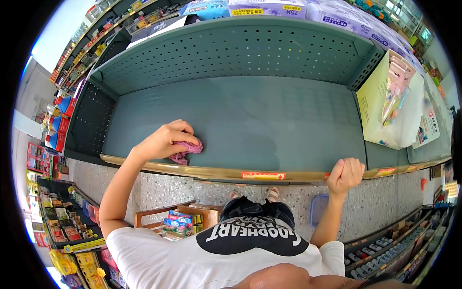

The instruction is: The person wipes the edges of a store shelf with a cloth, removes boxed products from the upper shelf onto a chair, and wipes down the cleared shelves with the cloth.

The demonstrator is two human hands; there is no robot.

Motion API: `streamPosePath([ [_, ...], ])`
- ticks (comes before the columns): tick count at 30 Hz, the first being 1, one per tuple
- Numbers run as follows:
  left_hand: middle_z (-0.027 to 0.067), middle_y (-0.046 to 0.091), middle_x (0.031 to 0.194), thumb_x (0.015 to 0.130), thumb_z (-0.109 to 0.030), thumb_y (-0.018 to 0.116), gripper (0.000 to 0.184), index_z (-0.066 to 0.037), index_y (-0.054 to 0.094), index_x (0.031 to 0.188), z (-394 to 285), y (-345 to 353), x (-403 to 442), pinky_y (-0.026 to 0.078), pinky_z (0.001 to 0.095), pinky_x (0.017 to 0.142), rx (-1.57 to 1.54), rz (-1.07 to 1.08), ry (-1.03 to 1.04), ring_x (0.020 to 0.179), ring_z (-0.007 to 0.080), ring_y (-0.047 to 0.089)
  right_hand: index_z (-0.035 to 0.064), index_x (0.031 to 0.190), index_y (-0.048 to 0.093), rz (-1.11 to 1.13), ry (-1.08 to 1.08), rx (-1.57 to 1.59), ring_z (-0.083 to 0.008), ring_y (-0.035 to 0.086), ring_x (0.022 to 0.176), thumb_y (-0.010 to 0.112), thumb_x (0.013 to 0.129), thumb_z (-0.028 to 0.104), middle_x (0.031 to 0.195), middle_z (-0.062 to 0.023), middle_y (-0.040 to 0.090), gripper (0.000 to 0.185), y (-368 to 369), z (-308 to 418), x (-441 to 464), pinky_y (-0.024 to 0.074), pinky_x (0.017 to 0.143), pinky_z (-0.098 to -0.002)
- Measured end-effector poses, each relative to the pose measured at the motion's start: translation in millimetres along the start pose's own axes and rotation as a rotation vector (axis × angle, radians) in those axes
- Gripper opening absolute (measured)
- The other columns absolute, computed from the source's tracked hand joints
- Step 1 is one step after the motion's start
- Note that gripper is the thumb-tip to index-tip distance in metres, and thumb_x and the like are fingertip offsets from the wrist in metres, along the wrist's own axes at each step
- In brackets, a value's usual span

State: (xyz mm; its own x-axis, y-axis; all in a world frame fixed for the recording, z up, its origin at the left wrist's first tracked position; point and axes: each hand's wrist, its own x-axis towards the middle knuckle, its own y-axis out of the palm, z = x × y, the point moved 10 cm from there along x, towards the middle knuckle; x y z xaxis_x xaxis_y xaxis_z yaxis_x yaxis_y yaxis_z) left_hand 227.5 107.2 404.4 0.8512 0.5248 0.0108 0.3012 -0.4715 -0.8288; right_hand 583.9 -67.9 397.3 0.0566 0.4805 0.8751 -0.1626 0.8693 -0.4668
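My left hand (174, 137) is closed around a crumpled pink cloth (193, 146), which it presses on the grey metal shelf (231, 115) near the front left. Part of the cloth hangs out below my fingers toward the shelf's front edge. At the right, my right hand (345, 173) is closed on the gold price strip (308, 176) along that front edge; the fingertips are hidden. Darker, damp-looking patches show on the shelf surface between my hands.
A pale bag-like package (380, 103) stands on the shelf's right end. Purple packs (267, 8) line the top behind the perforated back panel (216, 53). Red-and-blue bottles (60, 124) stand left. Below me are a wooden crate (210, 217) with boxes and a blue plastic tub (317, 212).
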Motion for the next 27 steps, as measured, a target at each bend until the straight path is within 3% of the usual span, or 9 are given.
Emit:
streamPosePath([
  [8, 0.0097, 0.062, 0.100, 0.077, -0.005, 0.074, 0.029, -0.008, 0.075, 0.106, -4, 8, 38, 0.051, 0.0376, 0.084, -0.004, -0.101, 0.057, 0.093, 0.0284, 0.060, 0.0043, 0.063, 0.047, 0.009, 0.009, 0.002, -0.0266, 0.043, 0.055, 0.058, 0.078, 0.004, 0.063, -0.0081, 0.046, 0.019, 0, 1, 1, 0.0298, 0.058, -0.0390],
  [16, 0.0086, 0.061, 0.098, 0.083, -0.012, 0.075, 0.025, -0.009, 0.074, 0.107, -41, 36, 117, 0.049, 0.0387, 0.087, -0.062, -0.009, 0.260, 0.095, 0.0278, 0.059, 0.0034, 0.064, 0.048, 0.024, 0.015, 0.009, -0.0275, 0.046, 0.057, 0.056, 0.082, 0.003, 0.064, -0.0103, 0.052, 0.019, -1, 0, 0, 0.0320, 0.059, -0.0388],
  [20, 0.0080, 0.060, 0.101, 0.080, -0.007, 0.076, 0.027, -0.008, 0.074, 0.107, -60, 51, 145, 0.049, 0.0372, 0.086, -0.055, -0.008, 0.337, 0.096, 0.0267, 0.058, 0.0047, 0.063, 0.048, 0.004, 0.019, 0.011, -0.0264, 0.045, 0.056, 0.058, 0.078, 0.004, 0.064, -0.0085, 0.050, 0.019, -1, -3, -1, 0.0315, 0.058, -0.0383],
  [27, 0.0082, 0.060, 0.101, 0.081, -0.007, 0.075, 0.027, -0.009, 0.073, 0.108, -57, 49, 137, 0.049, 0.0382, 0.088, -0.036, 0.008, 0.302, 0.098, 0.0272, 0.058, 0.0051, 0.063, 0.048, 0.000, 0.013, 0.010, -0.0259, 0.045, 0.056, 0.060, 0.077, 0.005, 0.063, -0.0077, 0.048, 0.018, -1, -4, -3, 0.0312, 0.058, -0.0381],
])
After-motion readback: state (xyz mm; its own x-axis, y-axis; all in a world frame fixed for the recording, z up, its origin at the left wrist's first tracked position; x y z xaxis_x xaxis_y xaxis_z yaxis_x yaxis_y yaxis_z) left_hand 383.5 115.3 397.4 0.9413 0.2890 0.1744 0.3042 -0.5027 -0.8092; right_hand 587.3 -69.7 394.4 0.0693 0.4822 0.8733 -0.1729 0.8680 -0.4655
